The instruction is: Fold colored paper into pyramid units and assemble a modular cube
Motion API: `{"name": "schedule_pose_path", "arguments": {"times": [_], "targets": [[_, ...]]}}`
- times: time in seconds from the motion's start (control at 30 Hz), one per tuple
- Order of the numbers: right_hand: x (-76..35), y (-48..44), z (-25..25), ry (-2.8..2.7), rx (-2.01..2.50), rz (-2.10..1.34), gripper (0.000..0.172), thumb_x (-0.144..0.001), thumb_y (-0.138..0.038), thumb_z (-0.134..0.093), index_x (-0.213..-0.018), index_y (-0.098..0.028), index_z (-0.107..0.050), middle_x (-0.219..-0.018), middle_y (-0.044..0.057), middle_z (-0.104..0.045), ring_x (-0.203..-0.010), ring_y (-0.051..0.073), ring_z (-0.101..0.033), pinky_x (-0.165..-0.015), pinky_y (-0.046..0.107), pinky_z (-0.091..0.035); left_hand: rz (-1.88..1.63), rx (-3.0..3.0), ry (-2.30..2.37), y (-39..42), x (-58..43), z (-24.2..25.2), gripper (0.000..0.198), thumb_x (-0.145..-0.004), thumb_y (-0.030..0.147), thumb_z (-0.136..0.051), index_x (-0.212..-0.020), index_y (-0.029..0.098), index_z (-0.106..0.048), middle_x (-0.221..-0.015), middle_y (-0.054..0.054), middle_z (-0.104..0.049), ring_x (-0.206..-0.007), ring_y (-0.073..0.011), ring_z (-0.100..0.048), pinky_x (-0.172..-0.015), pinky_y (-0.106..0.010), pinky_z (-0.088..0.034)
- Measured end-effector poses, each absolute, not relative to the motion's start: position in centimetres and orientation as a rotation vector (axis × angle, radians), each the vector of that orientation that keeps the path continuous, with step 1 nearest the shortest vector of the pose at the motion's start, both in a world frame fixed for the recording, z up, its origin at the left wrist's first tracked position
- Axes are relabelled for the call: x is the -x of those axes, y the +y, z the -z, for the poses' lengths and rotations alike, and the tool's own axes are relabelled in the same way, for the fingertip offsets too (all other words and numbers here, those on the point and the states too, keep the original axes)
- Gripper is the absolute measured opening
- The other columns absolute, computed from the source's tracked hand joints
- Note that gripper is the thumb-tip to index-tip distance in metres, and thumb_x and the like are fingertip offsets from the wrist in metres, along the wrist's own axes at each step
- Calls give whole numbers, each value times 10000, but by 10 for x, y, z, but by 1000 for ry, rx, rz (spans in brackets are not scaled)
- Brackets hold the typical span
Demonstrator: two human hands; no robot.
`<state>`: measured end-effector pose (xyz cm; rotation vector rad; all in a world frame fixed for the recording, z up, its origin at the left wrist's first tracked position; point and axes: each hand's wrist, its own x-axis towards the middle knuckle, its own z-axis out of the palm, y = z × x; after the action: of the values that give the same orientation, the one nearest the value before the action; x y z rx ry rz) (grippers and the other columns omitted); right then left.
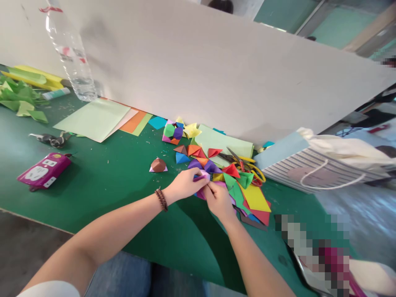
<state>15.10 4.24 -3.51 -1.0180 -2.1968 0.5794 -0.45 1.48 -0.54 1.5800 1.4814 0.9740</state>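
Observation:
Both my hands meet over a folded purple paper piece [203, 175], partly covered by the fingers. My left hand [186, 183] pinches it from the left, a brown braided bracelet on the wrist. From the right, my right hand [218, 200] has its thumb and fingers closed at the paper's lower edge. Just beyond lie folded paper pieces in red [214, 152], blue [182, 158] and green [246, 180]. A brown-and-purple folded piece [158, 165] sits apart to the left. Behind stands a multicoloured paper ball [173, 131].
Scissors [252, 167] with yellow handles lie right of the pieces, near a striped paper bag [293, 161]. Flat paper sheets [93, 117] rest by the white partition. A plastic bottle [72, 57], keys [51, 139] and a magenta pouch [45, 171] are at left.

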Motion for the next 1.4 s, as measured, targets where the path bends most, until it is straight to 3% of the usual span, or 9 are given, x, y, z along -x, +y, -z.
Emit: {"name": "schedule_pose_path", "arguments": {"times": [0.2,0.4,0.6,0.8,0.97,1.17,1.4], "targets": [[-151,44,36,-2191,1042,-580,316,-885,-337,-425,-591,-221,-428,-474,-11,-498,-446,130,-462,-458,260,-301,-960,-1579,1489,16,5,6,203,-865,341,-544,-766,166,-573,-733,-3,-572,-644,-124,-530,-534,-210,-405],[-156,51,38,-2130,1114,-547,363,-911,-385,-398,-583,-237,-349,-466,-46,-379,-438,116,-389,-451,256,-280,-1051,-1462,1448,14,2,5,260,-862,385,-566,-1009,172,-600,-755,1,-592,-681,-134,-564,-612,-225,-469],[-156,53,38,-2154,1139,-522,440,-919,-468,-408,-571,-240,-262,-463,-59,-300,-436,101,-331,-446,256,-242,-1047,-1493,1480,20,2,16,129,-876,221,-478,-881,166,-595,-729,11,-571,-619,-114,-510,-591,-228,-424],[-158,51,33,-2225,1143,-536,493,-909,-532,-471,-543,-231,-335,-432,-51,-342,-414,109,-329,-438,271,-230,-1043,-1509,1537,26,5,27,155,-880,219,-468,-737,180,-515,-663,18,-541,-570,-112,-481,-544,-229,-366],[-169,52,27,-2090,1221,-533,426,-924,-523,-468,-617,-228,-464,-489,-40,-412,-464,127,-404,-492,265,-311,-1007,-1557,1510,24,6,25,216,-880,240,-487,-672,181,-489,-616,23,-521,-545,-109,-473,-521,-230,-352],[-178,64,30,-1667,1175,-1037,324,-876,-531,-546,-848,-220,-633,-695,15,-610,-616,164,-560,-560,270,-452,-933,-1679,1387,20,4,17,190,-868,217,-512,-696,164,-573,-653,18,-542,-608,-115,-474,-570,-233,-361],[-175,67,30,-1641,1170,-1258,314,-767,-518,-670,-725,-206,-662,-640,20,-627,-535,155,-542,-498,278,-446,-937,-1731,1335,21,6,18,231,-887,257,-503,-677,169,-545,-618,30,-495,-588,-113,-450,-544,-232,-326]]}}
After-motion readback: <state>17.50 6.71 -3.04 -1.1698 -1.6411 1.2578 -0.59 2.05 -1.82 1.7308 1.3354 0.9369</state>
